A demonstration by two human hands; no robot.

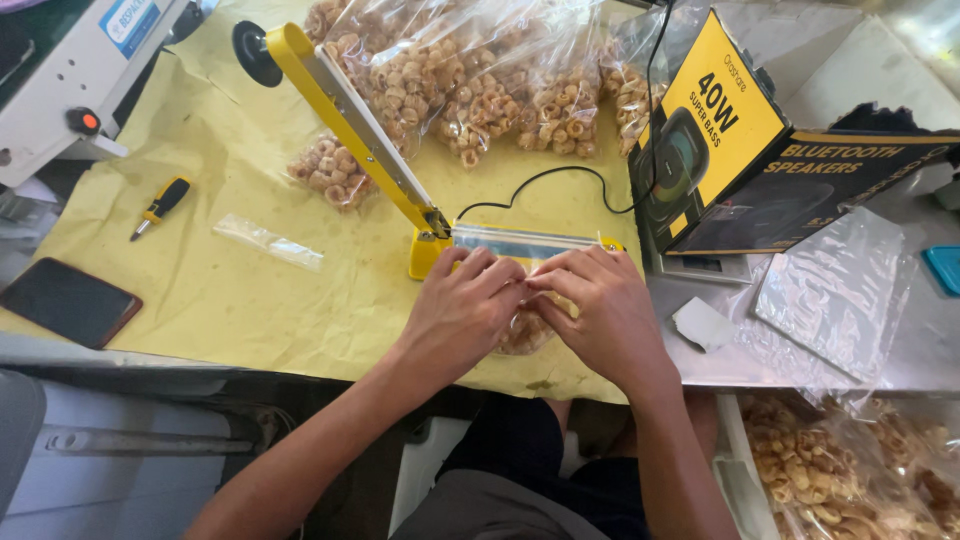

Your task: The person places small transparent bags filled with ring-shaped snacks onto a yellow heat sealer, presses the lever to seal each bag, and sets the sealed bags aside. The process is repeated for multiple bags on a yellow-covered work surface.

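Note:
A yellow heat sealer (345, 125) lies on the yellow paper, its arm raised open toward the far left. A clear plastic bag of ring-shaped snacks (525, 330) rests at the sealer's base, its open top (520, 245) laid flat across the sealing strip. My left hand (462, 305) and my right hand (598, 305) press side by side on the bag just below the strip, fingertips touching at the middle. Most of the bag is hidden under my hands.
Several filled snack bags (470, 80) pile up behind the sealer. A yellow-and-black box (740, 150) stands at right beside a stack of empty clear bags (835, 290). A screwdriver (160, 205), a phone (68, 300) and an empty bag (268, 242) lie at left. Loose snacks (830, 470) sit at lower right.

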